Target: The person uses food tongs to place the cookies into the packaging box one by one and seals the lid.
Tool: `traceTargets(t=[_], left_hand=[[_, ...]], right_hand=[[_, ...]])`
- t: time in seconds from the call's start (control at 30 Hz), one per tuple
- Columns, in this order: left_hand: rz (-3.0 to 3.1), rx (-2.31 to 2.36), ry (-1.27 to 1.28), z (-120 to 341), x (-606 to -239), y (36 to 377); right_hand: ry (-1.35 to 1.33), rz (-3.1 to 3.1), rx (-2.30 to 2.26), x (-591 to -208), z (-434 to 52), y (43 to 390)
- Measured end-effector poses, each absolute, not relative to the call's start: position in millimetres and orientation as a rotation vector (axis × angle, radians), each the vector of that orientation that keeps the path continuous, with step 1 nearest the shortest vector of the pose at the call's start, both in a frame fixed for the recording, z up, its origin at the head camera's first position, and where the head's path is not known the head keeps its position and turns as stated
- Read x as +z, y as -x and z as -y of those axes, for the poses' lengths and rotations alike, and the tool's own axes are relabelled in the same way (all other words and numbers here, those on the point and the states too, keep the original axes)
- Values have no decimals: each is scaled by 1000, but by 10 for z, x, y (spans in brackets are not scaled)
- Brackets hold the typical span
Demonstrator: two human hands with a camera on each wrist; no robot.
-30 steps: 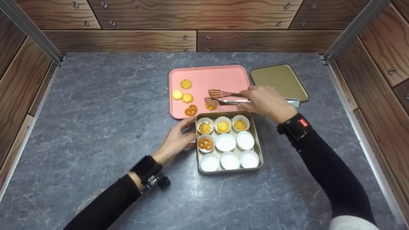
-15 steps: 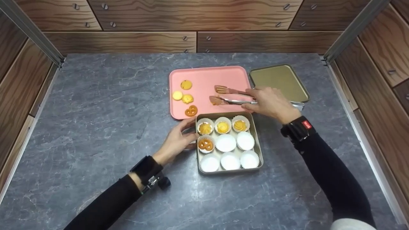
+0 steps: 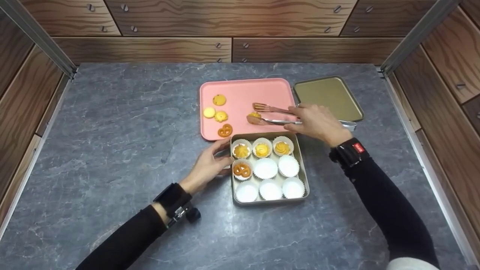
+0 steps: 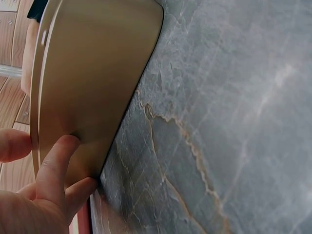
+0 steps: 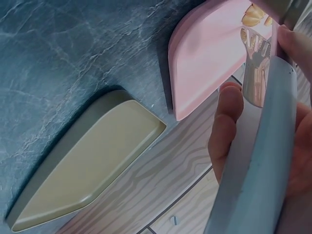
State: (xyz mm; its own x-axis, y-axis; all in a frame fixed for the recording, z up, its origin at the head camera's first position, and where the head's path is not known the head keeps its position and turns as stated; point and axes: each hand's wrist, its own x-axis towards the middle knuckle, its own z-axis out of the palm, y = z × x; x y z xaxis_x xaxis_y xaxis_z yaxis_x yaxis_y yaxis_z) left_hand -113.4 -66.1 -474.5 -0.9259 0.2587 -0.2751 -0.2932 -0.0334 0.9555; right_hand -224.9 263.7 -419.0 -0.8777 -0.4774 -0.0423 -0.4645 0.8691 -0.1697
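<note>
My right hand (image 3: 317, 123) grips a pair of metal serving tongs (image 3: 279, 122) over the pink tray (image 3: 270, 90). Their brownish slotted ends are spread apart, with a yellow swirl cookie (image 3: 255, 115) at the nearer end, partly covered by it. In the right wrist view the fingers and thumb (image 5: 226, 109) flank the tongs' arms. My left hand (image 3: 208, 163) rests at the left side of a gold tin (image 3: 270, 201). Its fingertips (image 4: 66, 146) touch the tin's outer wall. White paper cups fill the tin: the back row holds piped cookies (image 3: 282, 147), and a pretzel (image 3: 242, 170) sits in the middle row's left cup.
On the tray's left lie a round speckled cookie (image 3: 219, 99), a pale round one (image 3: 209, 112), a flower-shaped one (image 3: 221, 116) and a pretzel (image 3: 225, 130). The tin's lid (image 3: 328, 97) lies right of the tray. Wood-patterned panels (image 3: 168, 18) bound the grey marbled table (image 3: 131, 112).
The tongs and right hand have shifted slightly right, and the swirl cookie under the nearer end has moved right and away on the tray. The left hand and tin have stayed in place.
</note>
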Motion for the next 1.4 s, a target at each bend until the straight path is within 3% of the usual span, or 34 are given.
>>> traceTargets(t=[0.37, 1.4], left_hand=[[-1890, 2017, 25, 659, -4748, 1123], [-1855, 2024, 46, 666, -4742, 1126]], right_hand=[[882, -2989, -328, -4267, -2689, 2202], [816, -3025, -309, -4275, -2832, 2129]])
